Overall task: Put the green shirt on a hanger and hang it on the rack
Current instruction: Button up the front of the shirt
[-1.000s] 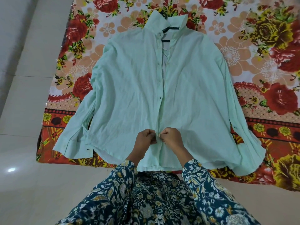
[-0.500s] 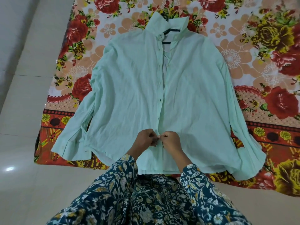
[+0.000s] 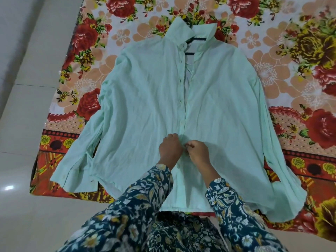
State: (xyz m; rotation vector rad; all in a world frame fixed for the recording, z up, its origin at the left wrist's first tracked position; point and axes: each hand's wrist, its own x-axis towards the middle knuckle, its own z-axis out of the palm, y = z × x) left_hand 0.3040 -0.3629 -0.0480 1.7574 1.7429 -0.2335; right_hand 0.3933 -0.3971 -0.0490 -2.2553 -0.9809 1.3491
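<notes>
Both left hand and right hand pinch the front of the green shirt, where a tug could skew the hanger.

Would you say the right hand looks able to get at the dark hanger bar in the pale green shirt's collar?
Probably, once freed: the right hand pinches the pale green shirt, but the dark hanger bar lies uncovered.

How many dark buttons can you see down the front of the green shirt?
5 buttons, in a line down the front of the green shirt, all above the left hand and right hand, which may hide more.
</notes>
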